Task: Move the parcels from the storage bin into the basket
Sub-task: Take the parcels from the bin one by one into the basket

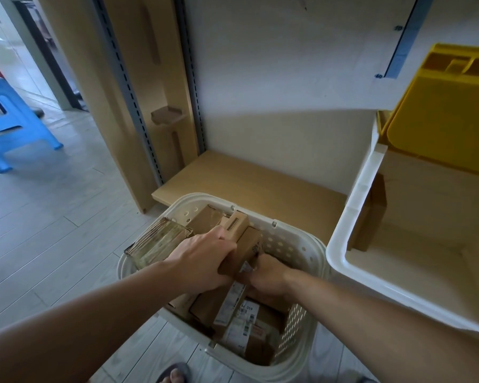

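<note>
Looks mostly done to me: the basket [296,239] on the floor is stuffed with cardboard parcels, both the left hand [205,261] and right hand [266,275] grip one long box [241,244] over it, and the white storage bin [351,217] seems to hold one brown parcel [371,217].
</note>
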`<control>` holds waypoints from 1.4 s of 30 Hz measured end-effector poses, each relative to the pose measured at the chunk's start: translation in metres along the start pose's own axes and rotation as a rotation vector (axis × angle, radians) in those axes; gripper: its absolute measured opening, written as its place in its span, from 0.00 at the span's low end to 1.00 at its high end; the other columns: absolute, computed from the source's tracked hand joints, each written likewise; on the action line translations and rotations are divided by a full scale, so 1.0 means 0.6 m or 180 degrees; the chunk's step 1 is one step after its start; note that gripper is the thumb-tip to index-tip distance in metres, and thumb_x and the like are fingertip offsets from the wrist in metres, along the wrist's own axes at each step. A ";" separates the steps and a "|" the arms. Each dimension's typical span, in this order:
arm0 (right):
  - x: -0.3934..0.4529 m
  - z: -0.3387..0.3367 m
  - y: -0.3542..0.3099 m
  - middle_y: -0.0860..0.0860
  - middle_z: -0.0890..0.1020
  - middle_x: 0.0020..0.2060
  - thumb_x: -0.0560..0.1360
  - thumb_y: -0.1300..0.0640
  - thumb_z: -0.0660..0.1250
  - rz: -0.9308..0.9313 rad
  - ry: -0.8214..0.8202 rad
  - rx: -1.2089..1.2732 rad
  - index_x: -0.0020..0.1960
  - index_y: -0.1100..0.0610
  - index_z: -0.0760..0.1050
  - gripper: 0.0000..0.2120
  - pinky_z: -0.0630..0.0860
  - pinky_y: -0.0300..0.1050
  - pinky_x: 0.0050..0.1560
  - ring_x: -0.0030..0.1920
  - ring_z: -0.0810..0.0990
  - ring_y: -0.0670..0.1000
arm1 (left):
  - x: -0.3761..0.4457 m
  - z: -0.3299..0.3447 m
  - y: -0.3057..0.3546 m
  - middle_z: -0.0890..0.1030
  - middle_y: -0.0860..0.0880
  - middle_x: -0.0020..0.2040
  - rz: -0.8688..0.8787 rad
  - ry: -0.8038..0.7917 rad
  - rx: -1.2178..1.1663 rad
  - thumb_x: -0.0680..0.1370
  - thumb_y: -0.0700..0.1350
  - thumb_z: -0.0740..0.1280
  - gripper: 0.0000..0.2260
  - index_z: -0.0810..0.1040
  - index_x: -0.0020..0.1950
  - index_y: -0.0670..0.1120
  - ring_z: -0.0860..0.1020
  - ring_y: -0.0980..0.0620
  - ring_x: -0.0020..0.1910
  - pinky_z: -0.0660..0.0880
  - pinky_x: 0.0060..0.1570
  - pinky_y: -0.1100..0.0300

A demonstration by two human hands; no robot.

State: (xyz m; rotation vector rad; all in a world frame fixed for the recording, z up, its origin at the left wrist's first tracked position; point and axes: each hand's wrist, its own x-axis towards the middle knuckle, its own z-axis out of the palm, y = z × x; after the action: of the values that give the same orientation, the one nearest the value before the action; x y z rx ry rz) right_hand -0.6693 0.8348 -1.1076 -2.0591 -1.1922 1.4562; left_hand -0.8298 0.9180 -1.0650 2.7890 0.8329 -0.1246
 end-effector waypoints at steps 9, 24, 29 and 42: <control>-0.083 -0.039 -0.030 0.46 0.80 0.52 0.75 0.55 0.68 -0.0594 0.0856 -0.0782 0.64 0.50 0.71 0.18 0.80 0.47 0.50 0.54 0.80 0.50 | -0.013 -0.034 0.004 0.73 0.60 0.43 0.0248 0.0855 -0.0505 0.78 0.54 0.63 0.06 0.77 0.45 0.54 0.74 0.61 0.40 0.77 0.40 0.58; -0.264 -0.129 -0.007 0.38 0.80 0.57 0.75 0.60 0.71 -0.2211 0.2206 0.0456 0.64 0.43 0.74 0.21 0.79 0.40 0.51 0.61 0.78 0.41 | -0.048 -0.134 0.145 0.81 0.57 0.54 0.0752 0.2201 -0.2275 0.80 0.55 0.57 0.19 0.73 0.68 0.50 0.81 0.51 0.54 0.79 0.49 0.58; -0.299 -0.154 0.026 0.40 0.80 0.53 0.76 0.62 0.72 -0.2037 0.2405 0.0475 0.61 0.44 0.75 0.19 0.81 0.42 0.47 0.57 0.79 0.43 | -0.027 -0.130 0.202 0.80 0.57 0.55 0.1022 0.1897 -0.2135 0.81 0.53 0.59 0.17 0.73 0.68 0.51 0.80 0.49 0.54 0.79 0.48 0.51; -0.362 -0.228 0.176 0.40 0.80 0.51 0.73 0.57 0.76 -0.1237 0.3063 0.0045 0.60 0.44 0.74 0.20 0.75 0.33 0.51 0.53 0.79 0.40 | 0.049 -0.111 0.323 0.79 0.55 0.64 0.1407 0.1484 -0.2431 0.82 0.48 0.60 0.16 0.73 0.70 0.49 0.78 0.59 0.65 0.78 0.60 0.58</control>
State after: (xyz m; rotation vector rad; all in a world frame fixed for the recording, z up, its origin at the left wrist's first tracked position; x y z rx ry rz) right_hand -0.5270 0.6253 -0.9939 -1.9521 -1.0313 0.2042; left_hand -0.6977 0.7922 -0.9675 2.1897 0.2254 0.7698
